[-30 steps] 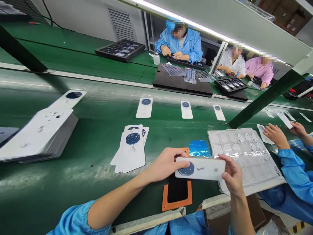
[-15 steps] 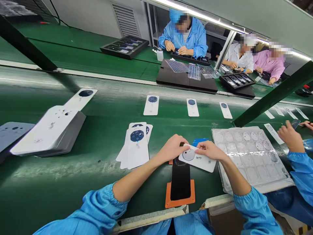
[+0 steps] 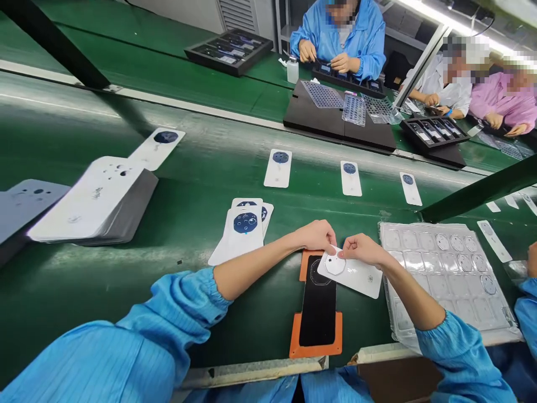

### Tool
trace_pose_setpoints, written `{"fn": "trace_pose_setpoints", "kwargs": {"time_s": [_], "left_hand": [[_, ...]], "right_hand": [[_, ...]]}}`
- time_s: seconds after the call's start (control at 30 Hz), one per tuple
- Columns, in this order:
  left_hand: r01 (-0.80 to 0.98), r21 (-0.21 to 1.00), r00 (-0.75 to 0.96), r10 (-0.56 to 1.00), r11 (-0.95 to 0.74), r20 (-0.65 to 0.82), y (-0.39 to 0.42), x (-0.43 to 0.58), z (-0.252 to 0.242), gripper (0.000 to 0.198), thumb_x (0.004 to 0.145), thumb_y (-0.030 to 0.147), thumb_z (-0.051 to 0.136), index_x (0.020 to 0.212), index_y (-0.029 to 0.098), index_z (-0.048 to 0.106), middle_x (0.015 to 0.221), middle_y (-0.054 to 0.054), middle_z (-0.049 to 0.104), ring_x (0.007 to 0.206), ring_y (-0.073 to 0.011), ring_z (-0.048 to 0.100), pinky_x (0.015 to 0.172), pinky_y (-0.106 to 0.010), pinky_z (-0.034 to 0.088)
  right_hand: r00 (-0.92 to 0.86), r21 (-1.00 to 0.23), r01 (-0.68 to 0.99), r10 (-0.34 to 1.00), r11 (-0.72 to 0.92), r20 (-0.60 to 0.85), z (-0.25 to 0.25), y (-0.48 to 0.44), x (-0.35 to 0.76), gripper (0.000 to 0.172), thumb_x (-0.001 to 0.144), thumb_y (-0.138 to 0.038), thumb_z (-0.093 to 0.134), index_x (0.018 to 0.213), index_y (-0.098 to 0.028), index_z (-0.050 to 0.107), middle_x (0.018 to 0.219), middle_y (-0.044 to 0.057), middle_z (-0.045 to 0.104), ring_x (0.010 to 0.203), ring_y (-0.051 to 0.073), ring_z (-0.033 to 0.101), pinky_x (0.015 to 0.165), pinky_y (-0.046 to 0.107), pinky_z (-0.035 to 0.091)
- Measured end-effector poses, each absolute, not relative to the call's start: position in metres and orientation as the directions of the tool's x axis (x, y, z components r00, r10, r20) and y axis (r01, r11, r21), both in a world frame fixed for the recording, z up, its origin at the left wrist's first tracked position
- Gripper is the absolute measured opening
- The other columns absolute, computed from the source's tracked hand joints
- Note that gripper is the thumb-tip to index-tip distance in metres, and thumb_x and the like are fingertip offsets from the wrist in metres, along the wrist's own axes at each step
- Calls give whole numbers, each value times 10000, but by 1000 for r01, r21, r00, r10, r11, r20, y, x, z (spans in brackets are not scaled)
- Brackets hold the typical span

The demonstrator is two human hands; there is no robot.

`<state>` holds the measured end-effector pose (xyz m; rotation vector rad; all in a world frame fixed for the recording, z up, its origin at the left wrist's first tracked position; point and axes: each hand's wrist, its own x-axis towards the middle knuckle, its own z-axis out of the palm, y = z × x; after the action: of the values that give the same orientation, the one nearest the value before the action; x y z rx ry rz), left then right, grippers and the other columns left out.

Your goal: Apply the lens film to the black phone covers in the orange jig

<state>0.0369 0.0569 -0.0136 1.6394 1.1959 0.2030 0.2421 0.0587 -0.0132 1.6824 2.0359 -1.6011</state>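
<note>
A white phone back cover (image 3: 361, 277) is tilted over the upper right part of a black phone-shaped plate (image 3: 319, 313). That plate lies in an orange holder (image 3: 296, 341) on the green bench. My left hand (image 3: 319, 234) pinches the cover's upper left edge, beside its round camera area (image 3: 334, 264). With thumb and fingers closed, my right hand (image 3: 364, 248) grips the upper edge just right of that circle. The fingertips of both hands are close together. Left of them lies a small pile of white covers (image 3: 241, 243) with dark blue round camera areas.
A clear blister tray (image 3: 444, 285) with several round pieces lies at right, near a co-worker's sleeve (image 3: 526, 313). Single white covers (image 3: 277, 168) lie in a row beyond. A tall stack of covers (image 3: 90, 207) stands left. Green posts (image 3: 482, 193) slant across; co-workers sit opposite.
The view has shifted, so the bench appears moved. Both hands still hold the white cover, and its round area now looks whiter. A blue patch behind my hands no longer shows.
</note>
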Motion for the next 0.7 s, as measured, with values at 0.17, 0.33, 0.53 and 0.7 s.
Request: {"fn": "trace_pose_setpoints", "kwargs": {"time_s": [0.17,0.33,0.53,0.7], "left_hand": [[650,757,474,740,72,-478,66,44,-13,165,558,235,772,710,172,757,682,-22,694,641,-168,593,545,-243,403],[701,707,449,712,93,-539,69,49,-14,174,555,189,761,724,152,752,688,-41,692,619,-169,591,574,-256,421],[637,764,473,733,99,-489,63,47,-10,155,561,172,758,708,134,729,715,-54,704,661,-180,621,580,-247,435],[504,863,442,844,46,-303,25,39,19,336,740,305,710,1019,119,697,862,-57,733,752,-164,661,623,-224,481]], "right_hand": [[-303,-609,754,691,-248,-656,-19,63,237,335,571,-420,801,569,-189,559,515,-61,445,504,78,335,490,235,220],[-271,-577,772,683,-266,-678,-23,65,237,300,578,-370,793,558,-190,554,494,-59,445,481,76,332,478,239,222],[-255,-568,796,735,-209,-628,-13,58,234,280,629,-352,763,576,-185,544,513,-56,448,496,79,354,485,234,232],[-419,-758,651,812,-44,-407,28,34,245,359,748,-503,708,697,-189,541,606,-34,536,567,107,469,520,226,332]]}}
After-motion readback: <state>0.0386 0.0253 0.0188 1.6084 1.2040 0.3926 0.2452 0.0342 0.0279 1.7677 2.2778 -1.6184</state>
